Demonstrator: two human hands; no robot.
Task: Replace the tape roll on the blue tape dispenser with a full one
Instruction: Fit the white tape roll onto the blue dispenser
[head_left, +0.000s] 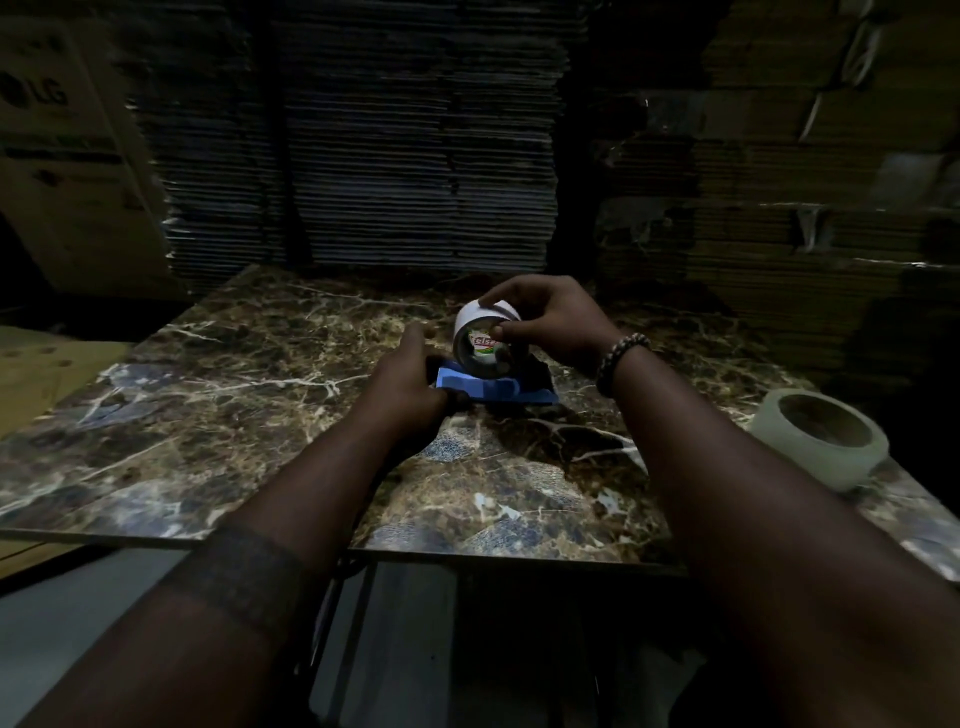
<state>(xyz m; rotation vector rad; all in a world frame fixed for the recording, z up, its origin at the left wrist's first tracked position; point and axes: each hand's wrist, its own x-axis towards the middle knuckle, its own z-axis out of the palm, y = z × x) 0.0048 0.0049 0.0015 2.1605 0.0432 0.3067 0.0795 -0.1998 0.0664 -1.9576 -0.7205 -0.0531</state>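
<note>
The blue tape dispenser (493, 389) lies on the marble tabletop (260, 374) near its middle. My left hand (410, 387) grips the dispenser's near left end. Just above the dispenser, my right hand (550, 322) holds a white tape core (485, 338) with a printed label inside, thumb on its front rim and fingers over the top. The core's lower edge touches or sits in the dispenser; I cannot tell which. A thick pale tape roll (821, 436) lies flat at the table's right edge, apart from both hands.
Tall stacks of flattened cardboard (389, 156) rise directly behind the table. A printed carton (67, 156) leans at the far left, and brown cardboard stacks (805, 182) fill the right. The table's front edge (467, 556) is close to my body. The scene is dim.
</note>
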